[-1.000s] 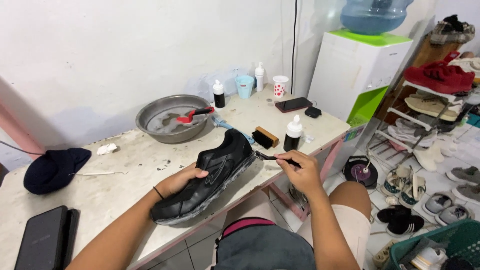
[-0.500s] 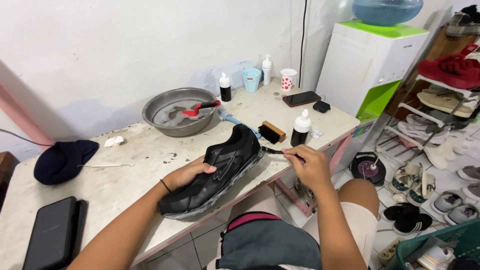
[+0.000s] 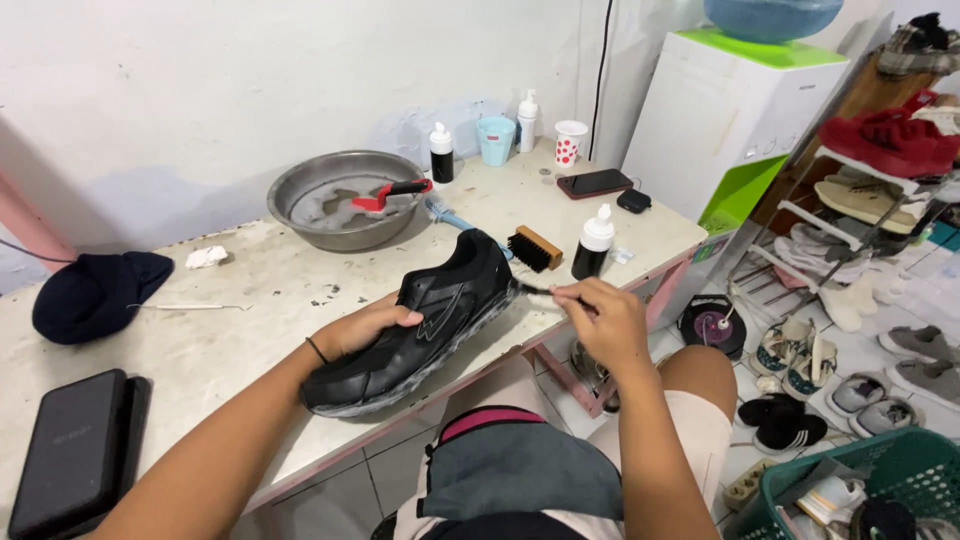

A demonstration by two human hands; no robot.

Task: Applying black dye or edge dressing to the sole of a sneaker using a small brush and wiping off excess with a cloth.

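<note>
While the left hand [image 3: 365,325] grips the black shoe [image 3: 420,320], tilted at the table [image 3: 250,290] edge, the right hand [image 3: 605,318] pinches a thin brush [image 3: 535,290] at its toe. Short, light strokes along the sole seam, shoe held firm, would likely work best.

Left hand [image 3: 365,325] sits tucked in the black leather sneaker [image 3: 420,320], palm and most fingers hidden. Thin dark brush [image 3: 535,290] handle buried in the right hand [image 3: 605,320]; bristle tip too small to tell. Blue water jug [image 3: 770,15] cut by top edge. Green plastic basket [image 3: 880,480] cropped at corner.
</note>
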